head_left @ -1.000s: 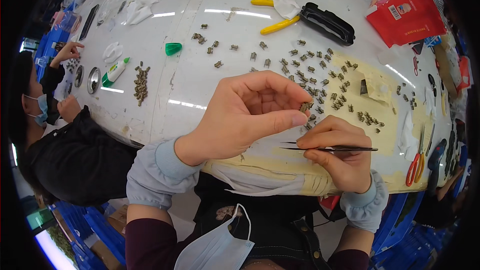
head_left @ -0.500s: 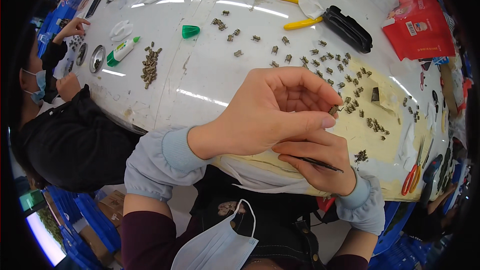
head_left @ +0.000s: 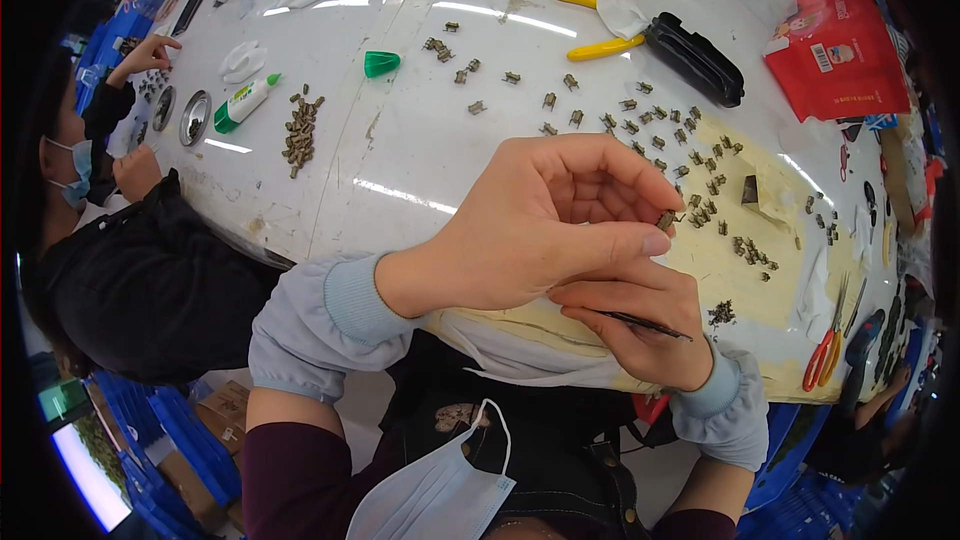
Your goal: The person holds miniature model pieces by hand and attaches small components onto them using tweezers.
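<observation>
My left hand [head_left: 535,225] pinches a small bronze-coloured part [head_left: 667,221] between thumb and forefinger; thin dark prongs stick out of its side. Just below, and partly behind it, my right hand [head_left: 645,305] is closed on a slim dark tool, probably tweezers [head_left: 648,325]; its tip end is hidden by my left hand. Beyond my hands, several similar bronze parts with legs [head_left: 658,142] are scattered over the white table. Some lie on yellowish paper [head_left: 780,285], beside a small heap of dark bits [head_left: 721,313].
A pile of plain bronze pieces [head_left: 299,135], a green-and-white glue bottle [head_left: 247,103] and a green cap [head_left: 380,63] lie left. Yellow-handled pliers [head_left: 606,47], a black case [head_left: 697,60] and a red bag [head_left: 838,45] lie beyond; red-and-orange-handled tool [head_left: 823,357] right. A person [head_left: 140,270] sits left.
My right hand and the dark tool have shifted very slightly to the right. My left hand still pinches the bronze part in almost the same place.
</observation>
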Demonstrator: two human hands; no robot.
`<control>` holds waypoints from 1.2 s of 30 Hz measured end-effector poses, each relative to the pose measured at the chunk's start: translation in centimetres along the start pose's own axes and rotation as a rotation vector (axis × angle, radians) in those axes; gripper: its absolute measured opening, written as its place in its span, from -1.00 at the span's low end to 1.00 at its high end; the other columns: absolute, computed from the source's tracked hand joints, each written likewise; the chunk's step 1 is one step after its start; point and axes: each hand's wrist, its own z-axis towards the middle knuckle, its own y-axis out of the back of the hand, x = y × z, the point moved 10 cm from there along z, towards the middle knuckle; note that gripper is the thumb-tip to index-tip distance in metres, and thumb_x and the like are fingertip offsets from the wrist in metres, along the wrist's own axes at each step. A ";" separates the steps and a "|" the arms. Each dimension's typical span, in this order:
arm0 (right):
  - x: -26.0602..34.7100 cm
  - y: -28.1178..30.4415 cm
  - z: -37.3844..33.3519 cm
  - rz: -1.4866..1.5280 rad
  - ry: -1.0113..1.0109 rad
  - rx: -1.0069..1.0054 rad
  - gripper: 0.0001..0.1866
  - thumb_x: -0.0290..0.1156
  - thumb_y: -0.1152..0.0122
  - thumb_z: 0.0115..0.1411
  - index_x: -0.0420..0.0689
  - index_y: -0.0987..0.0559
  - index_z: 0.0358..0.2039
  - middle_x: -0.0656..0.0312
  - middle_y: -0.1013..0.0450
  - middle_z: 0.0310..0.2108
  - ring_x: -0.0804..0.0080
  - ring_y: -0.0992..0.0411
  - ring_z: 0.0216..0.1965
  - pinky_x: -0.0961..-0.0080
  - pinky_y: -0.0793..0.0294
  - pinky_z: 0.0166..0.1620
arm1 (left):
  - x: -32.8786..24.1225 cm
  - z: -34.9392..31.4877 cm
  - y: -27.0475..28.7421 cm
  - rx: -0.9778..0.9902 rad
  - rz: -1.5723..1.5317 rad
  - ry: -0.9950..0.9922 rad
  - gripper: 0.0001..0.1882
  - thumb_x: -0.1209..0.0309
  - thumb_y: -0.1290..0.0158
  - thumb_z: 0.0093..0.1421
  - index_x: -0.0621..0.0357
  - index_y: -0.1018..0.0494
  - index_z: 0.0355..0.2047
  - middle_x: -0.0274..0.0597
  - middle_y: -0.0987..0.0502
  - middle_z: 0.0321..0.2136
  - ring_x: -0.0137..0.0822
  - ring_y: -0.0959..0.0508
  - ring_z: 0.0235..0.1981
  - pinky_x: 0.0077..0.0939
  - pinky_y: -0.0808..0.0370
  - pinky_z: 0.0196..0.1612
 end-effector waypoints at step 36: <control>-1.1 4.3 -1.7 -0.052 -0.190 -0.120 -0.80 -0.72 -0.25 -0.06 -0.22 -0.62 -0.38 0.15 -0.46 -0.45 0.31 -0.45 -0.49 0.53 -0.42 -0.43 | 0.3 0.0 -0.1 -0.006 0.052 0.050 -0.71 0.67 -0.18 0.07 0.29 -0.43 -0.17 -0.22 -0.52 -0.27 -0.60 -0.48 -0.34 -0.72 -0.42 -0.28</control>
